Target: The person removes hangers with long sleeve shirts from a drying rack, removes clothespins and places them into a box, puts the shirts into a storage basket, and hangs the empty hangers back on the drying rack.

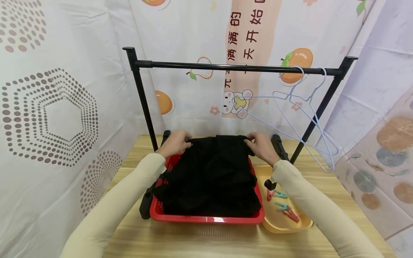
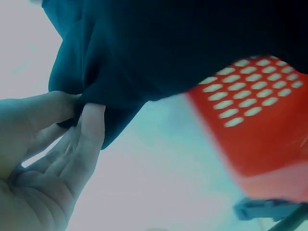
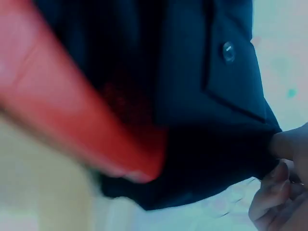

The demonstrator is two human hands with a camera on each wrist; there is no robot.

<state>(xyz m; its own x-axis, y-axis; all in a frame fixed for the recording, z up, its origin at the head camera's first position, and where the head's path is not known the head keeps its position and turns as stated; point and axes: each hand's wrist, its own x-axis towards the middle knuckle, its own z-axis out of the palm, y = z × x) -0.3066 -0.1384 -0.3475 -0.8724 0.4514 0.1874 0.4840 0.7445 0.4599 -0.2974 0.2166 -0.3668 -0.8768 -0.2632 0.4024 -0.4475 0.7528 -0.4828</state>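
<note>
A black garment lies spread over a red basket, its far edge lifted and stretched between both hands. The left hand pinches the far left corner; in the left wrist view thumb and fingers clasp a gathered fold of the cloth. At the far right corner, the right hand pinches the same edge. A button on a flap of the garment shows in the right wrist view, close to that hand's fingers. Whether the garment is a shirt or trousers, I cannot tell.
A black rack stands behind the basket on the wooden table. Blue wire hangers hang at its right end. To the basket's right, a yellow tray holds several red and teal clothespins.
</note>
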